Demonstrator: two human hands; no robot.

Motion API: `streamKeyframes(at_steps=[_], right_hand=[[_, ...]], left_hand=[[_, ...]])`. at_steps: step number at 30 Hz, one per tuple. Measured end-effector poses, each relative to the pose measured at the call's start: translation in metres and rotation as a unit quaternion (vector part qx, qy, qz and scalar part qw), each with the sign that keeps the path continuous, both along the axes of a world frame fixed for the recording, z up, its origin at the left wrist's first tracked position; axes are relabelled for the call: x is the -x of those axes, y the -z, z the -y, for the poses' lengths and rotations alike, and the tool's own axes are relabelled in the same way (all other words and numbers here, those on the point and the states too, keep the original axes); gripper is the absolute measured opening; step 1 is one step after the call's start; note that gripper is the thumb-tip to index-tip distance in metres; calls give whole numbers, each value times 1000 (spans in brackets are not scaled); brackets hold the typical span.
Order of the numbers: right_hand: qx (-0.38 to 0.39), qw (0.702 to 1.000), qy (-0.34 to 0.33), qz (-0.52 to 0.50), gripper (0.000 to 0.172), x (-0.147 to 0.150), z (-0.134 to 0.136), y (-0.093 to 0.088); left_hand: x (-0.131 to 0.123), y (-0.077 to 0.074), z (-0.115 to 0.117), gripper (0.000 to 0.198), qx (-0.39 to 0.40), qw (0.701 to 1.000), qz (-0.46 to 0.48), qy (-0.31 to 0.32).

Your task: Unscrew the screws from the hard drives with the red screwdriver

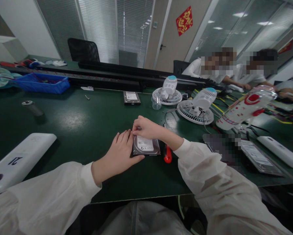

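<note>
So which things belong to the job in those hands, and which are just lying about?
Likely belong:
hard drive, left hand at its side, right hand over one corner
red-handled tool alongside

Apparently just lying about:
blue bin
clear cup
nearer white fan
power bank, far left

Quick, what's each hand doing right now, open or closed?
Left hand: open, at the left edge of the drive.
Right hand: fingers curled over its far left corner; whether closed on anything can't be told.

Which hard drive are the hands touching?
The hard drive just left of the red-handled tool; the farther drive, near the clear cup, lies untouched.
</note>
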State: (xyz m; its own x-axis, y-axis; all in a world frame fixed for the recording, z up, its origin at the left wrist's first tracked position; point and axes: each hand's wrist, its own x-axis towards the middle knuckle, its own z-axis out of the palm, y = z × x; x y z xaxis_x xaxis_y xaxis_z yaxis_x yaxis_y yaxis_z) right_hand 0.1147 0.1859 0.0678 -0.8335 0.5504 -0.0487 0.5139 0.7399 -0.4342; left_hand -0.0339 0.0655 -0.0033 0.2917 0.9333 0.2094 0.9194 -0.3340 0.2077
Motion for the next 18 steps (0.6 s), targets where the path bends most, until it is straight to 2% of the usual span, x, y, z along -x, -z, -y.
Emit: streamKeyframes(at_steps=[11,18], right_hand=[[8,1000,-1,0,12,-1,1,-1],[-1,1000,3,4,12,1,1,-1]], left_hand=[[0,0,0,93,-1,1000,-9,2],[0,5,-1,91,-18,1000,6,4]])
